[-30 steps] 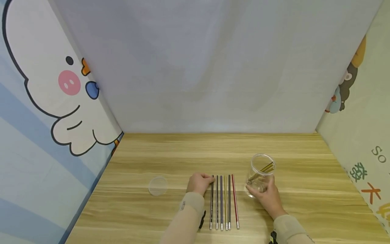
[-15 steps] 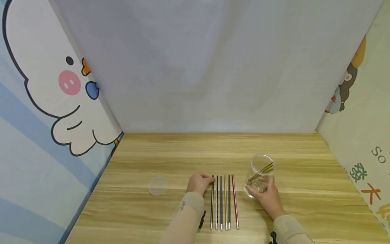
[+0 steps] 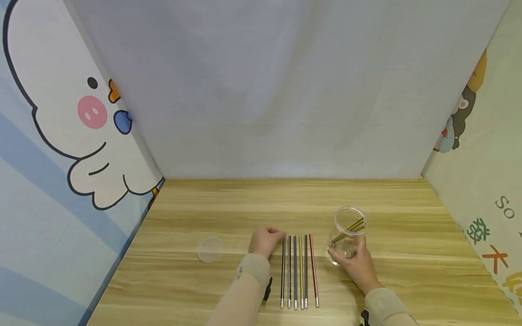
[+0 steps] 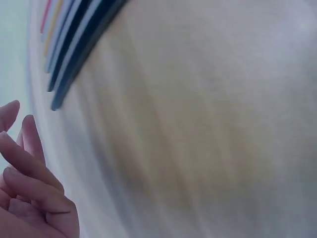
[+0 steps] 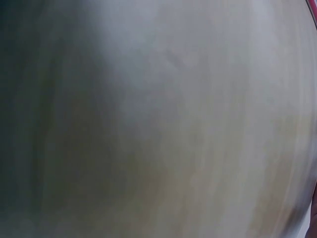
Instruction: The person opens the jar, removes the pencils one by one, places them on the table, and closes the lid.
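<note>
Several pencils lie side by side on the table, eraser ends towards me, from a dark pencil [image 3: 283,276] on the left to a red pencil [image 3: 313,271] on the right. My left hand [image 3: 264,242] is by the far end of the dark pencil. In the left wrist view its fingers [image 4: 34,183] are loosely bent, with a small gap to the pencil ends [image 4: 58,101] and nothing held. To the right, my right hand [image 3: 360,267] grips a clear cylindrical jar [image 3: 336,226] low on its side. Yellowish-and-black pencils [image 3: 354,225] lean inside the jar.
A round translucent lid [image 3: 210,249] lies flat left of my left hand. The wooden table [image 3: 244,199] ends at a pale back wall [image 3: 261,113], with printed side panels left and right. The right wrist view is mostly blurred tabletop.
My left hand has drawn slightly up and left, off the end of the leftmost dark pencil, which it touched before. The right hand keeps its grip on the jar. The head view shifts slightly.
</note>
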Motion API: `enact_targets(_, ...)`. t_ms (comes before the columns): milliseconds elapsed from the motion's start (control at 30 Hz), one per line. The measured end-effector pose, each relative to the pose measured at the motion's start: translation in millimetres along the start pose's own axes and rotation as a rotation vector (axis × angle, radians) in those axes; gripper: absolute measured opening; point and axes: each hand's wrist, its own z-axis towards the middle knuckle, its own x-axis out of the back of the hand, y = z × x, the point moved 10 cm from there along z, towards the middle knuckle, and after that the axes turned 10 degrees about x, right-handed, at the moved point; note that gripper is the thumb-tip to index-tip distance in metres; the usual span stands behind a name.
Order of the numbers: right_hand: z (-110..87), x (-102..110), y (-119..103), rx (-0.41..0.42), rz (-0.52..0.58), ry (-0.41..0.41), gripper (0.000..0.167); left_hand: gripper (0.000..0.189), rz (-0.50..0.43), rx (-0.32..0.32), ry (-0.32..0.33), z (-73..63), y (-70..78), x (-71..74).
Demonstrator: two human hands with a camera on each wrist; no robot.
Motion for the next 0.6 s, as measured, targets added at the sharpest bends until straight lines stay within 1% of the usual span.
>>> enact_targets(67,0.0,0,0,0.000,-0.004,-0.001,0.088,0.023,-0.017,-0.005,-0.005,-2.1,5.1,1.1)
enact_targets(167,0.0,0,0,0.000,0.001,-0.005,0.087,0.022,-0.052,-0.038,-0.012,-6.6,16.1,2.0)
enact_targets(333,-0.4,-1,0,-0.001,0.018,-0.011,0.087,0.022,-0.133,-0.122,-0.033,-16.9,38.2,1.7)
enact_targets(600,-1.1,-1,-2,0.011,0.029,-0.005,0.090,0.021,-0.172,-0.184,-0.055,-29.0,63.3,0.5)
